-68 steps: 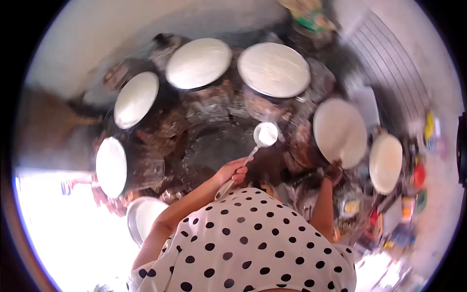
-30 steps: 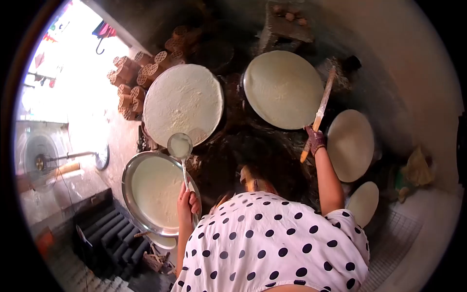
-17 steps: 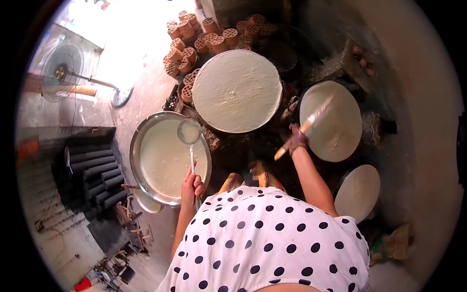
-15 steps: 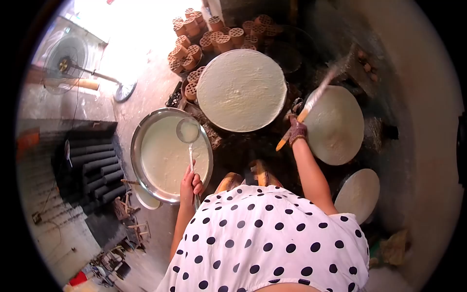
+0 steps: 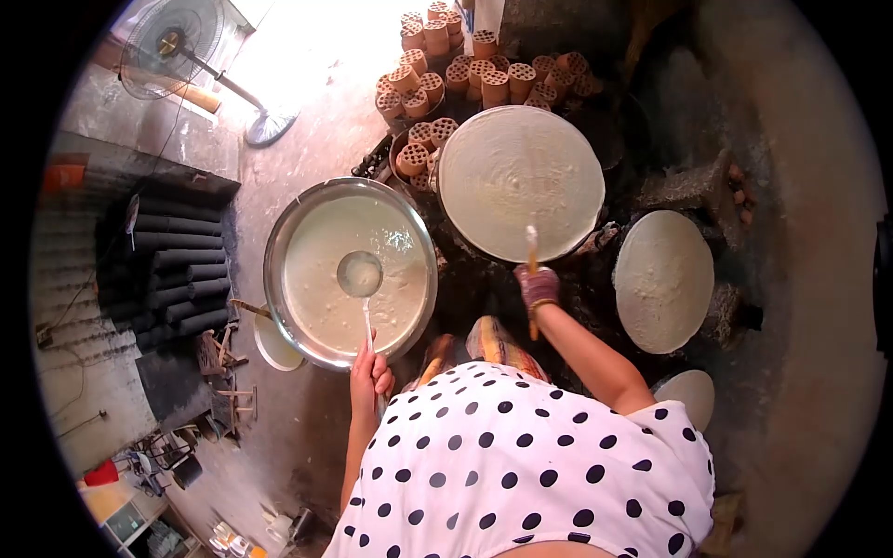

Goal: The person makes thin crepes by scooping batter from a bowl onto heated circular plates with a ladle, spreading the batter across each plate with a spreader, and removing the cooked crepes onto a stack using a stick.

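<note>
My left hand (image 5: 371,374) is closed round the handle of a metal ladle (image 5: 361,270). The ladle's bowl is over a wide steel basin (image 5: 273,279) of pale, creamy batter (image 5: 326,237), with some batter in it. A knitted glove covers my right hand (image 5: 537,286), which grips a wooden-handled stick (image 5: 533,325) with a whitish upper end. Its far part is blurred over the near edge of a large round griddle (image 5: 521,181) coated with pale batter. To the right lies a second round, batter-coated griddle (image 5: 664,279). A third pale disc (image 5: 688,395) is partly hidden by my sleeve.
Perforated clay-coloured cylinders (image 5: 495,86) are heaped behind the large griddle. A standing fan (image 5: 172,45) is at the upper left, and dark cylinders (image 5: 186,265) are stacked on the left. A pale bucket (image 5: 276,344) stands beside the basin.
My right hand has swung left with the stick, from the right-hand griddle to the large one. The ladle has moved lower over the basin. The whole view has shifted.
</note>
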### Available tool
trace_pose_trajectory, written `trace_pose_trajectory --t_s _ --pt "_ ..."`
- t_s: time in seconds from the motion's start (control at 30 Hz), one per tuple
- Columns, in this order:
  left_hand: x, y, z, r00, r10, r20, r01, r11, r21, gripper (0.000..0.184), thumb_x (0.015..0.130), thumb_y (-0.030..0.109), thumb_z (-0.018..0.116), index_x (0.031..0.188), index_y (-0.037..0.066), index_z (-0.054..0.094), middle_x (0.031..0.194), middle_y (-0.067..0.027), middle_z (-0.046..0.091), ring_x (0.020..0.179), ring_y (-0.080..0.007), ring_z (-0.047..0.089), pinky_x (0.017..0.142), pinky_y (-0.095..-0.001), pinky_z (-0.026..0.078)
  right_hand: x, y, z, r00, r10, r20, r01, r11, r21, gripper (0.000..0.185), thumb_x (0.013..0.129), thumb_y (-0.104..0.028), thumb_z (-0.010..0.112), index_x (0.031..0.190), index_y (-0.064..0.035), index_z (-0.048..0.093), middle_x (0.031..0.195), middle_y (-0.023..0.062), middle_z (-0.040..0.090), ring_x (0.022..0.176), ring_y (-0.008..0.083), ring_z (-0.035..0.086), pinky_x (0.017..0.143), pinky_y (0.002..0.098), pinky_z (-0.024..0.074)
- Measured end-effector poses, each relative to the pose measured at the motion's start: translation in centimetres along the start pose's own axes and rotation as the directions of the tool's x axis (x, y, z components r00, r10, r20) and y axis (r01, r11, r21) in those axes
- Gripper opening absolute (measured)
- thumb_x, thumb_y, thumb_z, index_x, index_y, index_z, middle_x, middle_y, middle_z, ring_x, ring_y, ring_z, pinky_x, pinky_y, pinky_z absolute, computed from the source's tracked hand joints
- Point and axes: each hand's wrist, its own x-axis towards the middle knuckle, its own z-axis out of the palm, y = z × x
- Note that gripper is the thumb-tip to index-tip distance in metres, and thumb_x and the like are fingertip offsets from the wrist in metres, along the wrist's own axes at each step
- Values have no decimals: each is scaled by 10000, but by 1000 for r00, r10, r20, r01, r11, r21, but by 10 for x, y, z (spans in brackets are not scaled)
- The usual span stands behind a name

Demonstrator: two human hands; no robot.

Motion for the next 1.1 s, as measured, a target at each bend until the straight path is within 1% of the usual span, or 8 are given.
trace_pose_trajectory --t_s 0.23,0.27,0.47,0.53,0.6,0.67,1.0,1.1 --pt "-10 7 -22 999 -9 -34 9 1000 -5 387 1006 194 345 1387 132 378 593 64 330 366 -29 299 321 -197 293 5 -135 118 846 -447 290 413 894 174 374 829 -398 632 956 -47 655 664 99 649 535 183 627 545 317 515" --pt "-8 10 -23 999 -30 -10 31 999 19 387 1006 194 345 1387 132 378 593 64 330 366 -29 299 321 -197 293 11 -152 123 838 -314 446 154 921 358 363 831 -373 646 985 -44 649 687 102 661 545 168 633 527 309 515" --pt "10 28 14 951 -168 261 275 847 -455 426 1003 171 328 1421 91 300 591 64 342 367 -15 304 311 -189 272 -26 -93 9 935 -333 123 275 899 342 369 815 -396 602 910 -44 664 762 160 667 758 336 646 709 405 496" --pt "10 32 20 885 -121 449 311 872 -378 426 1005 148 313 1421 61 290 593 49 329 385 -22 318 345 -207 269 -19 -21 -22 950 -271 -152 305 908 287 330 830 -383 600 871 -60 655 727 145 657 703 313 645 649 399 498" --pt "-1 33 44 937 109 333 -219 924 313 444 988 117 353 1424 47 301 550 51 326 368 -25 292 315 -189 246 -4 63 -45 849 -251 -464 451 803 390 340 848 -403 578 827 -70 642 714 159 647 671 324 638 608 409 498" --pt "3 24 78 942 138 307 -258 881 396 444 974 95 387 1412 46 333 536 48 326 374 -34 282 318 -192 230 -29 98 -115 900 -85 -428 55 995 -81 348 850 -412 578 811 -71 637 710 181 638 643 329 632 583 423 494" --pt "11 -8 149 858 -231 459 163 969 185 471 995 166 362 1448 96 254 494 48 270 300 -48 228 283 -207 198 31 275 -292 443 364 -819 -434 887 159 541 839 -534 539 852 -12 678 849 251 646 881 377 644 740 440 509" --pt "23 -10 166 814 -274 512 301 953 30 479 1012 144 299 1467 86 158 534 47 304 306 -33 239 284 -188 228 77 304 -349 608 308 -731 -441 897 12 623 867 -601 435 913 -35 688 912 246 647 944 389 623 797 452 503"
